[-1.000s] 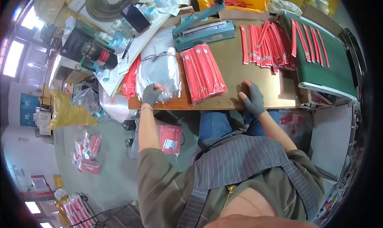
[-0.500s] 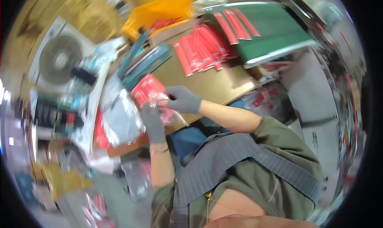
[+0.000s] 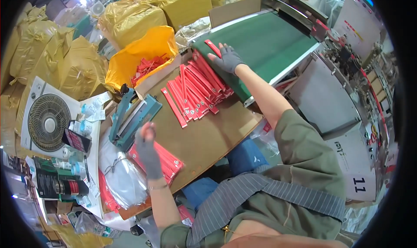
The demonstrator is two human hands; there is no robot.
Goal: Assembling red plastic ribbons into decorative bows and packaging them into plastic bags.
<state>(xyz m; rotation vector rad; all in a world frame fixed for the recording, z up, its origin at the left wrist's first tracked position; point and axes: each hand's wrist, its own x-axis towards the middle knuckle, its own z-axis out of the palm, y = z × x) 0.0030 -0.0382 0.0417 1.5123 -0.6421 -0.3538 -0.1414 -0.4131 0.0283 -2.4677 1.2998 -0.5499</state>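
Left hand [image 3: 147, 149]: gloved, fingers loosely curled, resting on a stack of red packets [image 3: 167, 160]; whether it grips one, cannot tell.
Right hand [image 3: 227, 59]: gloved, spread flat, nothing clasped, fingertips on loose red strips [image 3: 197, 89].
Strips: fanned out just under and nearer than the right palm, at the green conveyor belt's [image 3: 265, 41] edge.
Heat sealer [image 3: 132, 120]: teal, just beyond the left hand.
Bench [image 3: 213, 133]: brown board beneath both hands.
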